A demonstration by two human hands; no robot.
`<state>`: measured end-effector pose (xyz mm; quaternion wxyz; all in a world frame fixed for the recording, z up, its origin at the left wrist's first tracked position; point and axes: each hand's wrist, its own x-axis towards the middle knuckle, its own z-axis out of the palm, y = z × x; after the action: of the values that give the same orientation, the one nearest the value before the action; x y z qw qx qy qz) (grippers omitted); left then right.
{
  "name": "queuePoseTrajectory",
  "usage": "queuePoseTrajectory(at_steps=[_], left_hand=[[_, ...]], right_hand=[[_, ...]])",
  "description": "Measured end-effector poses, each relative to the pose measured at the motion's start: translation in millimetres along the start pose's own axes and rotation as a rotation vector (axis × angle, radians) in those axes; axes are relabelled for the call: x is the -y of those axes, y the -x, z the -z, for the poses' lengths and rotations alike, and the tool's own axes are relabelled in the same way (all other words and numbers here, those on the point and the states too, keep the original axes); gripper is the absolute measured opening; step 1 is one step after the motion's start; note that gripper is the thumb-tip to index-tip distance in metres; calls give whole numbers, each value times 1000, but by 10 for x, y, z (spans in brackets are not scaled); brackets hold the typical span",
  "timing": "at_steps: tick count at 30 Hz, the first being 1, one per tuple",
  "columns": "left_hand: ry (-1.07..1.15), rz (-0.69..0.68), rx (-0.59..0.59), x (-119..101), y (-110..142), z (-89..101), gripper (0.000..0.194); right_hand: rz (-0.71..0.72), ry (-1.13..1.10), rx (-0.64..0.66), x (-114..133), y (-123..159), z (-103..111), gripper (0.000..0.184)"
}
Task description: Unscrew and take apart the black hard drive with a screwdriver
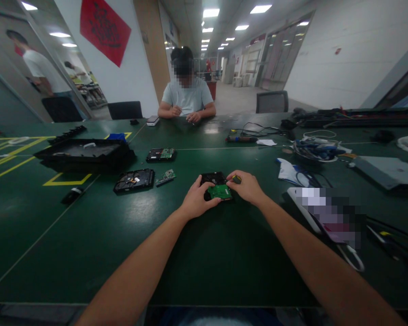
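Note:
A black hard drive [213, 177] with a green circuit board [220, 192] on its upper face lies on the green table in front of me. My left hand [197, 199] is closed on its left and near edges, the thumb along the near side. At the drive's right side, my right hand [246, 186] is pinched round a small screwdriver with a yellow and black handle [237, 179]. The screwdriver's tip is too small to make out. To the left lie an opened black drive [134, 181], a loose circuit board [166, 177] and another hard drive [161, 155].
A black tray [85, 154] stands at the left, with a small black object [72, 195] before it. On the right are a phone [329, 215], a white packet [292, 172], bundled cables [316, 149] and a grey metal case [389, 172]. A co-worker [187, 95] sits opposite.

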<state>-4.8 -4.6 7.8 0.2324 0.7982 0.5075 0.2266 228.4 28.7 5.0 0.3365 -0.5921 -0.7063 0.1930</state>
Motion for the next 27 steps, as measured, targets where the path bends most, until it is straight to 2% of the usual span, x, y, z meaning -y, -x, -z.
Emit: queuePoseTrajectory(at_steps=[6,13,17,23,27], left_hand=[[2,-1,-1,29,-10,-20,57],[-4,-4,0,47,4,1,56],[1,-5,-5,71,10,-5,55],[1,3,5,86,2,-15,57],[-3,5,11,90,-3,-11,59]], right_hand=[[-20,88,29,33,-139,86,13],[-272,-152,191,88,-478,160,18],[-437,-320,272,31,-592,212,19],[-626,-439,202,-168,-699,300,23],[-643,-446,111,-203,-756,271,29]])
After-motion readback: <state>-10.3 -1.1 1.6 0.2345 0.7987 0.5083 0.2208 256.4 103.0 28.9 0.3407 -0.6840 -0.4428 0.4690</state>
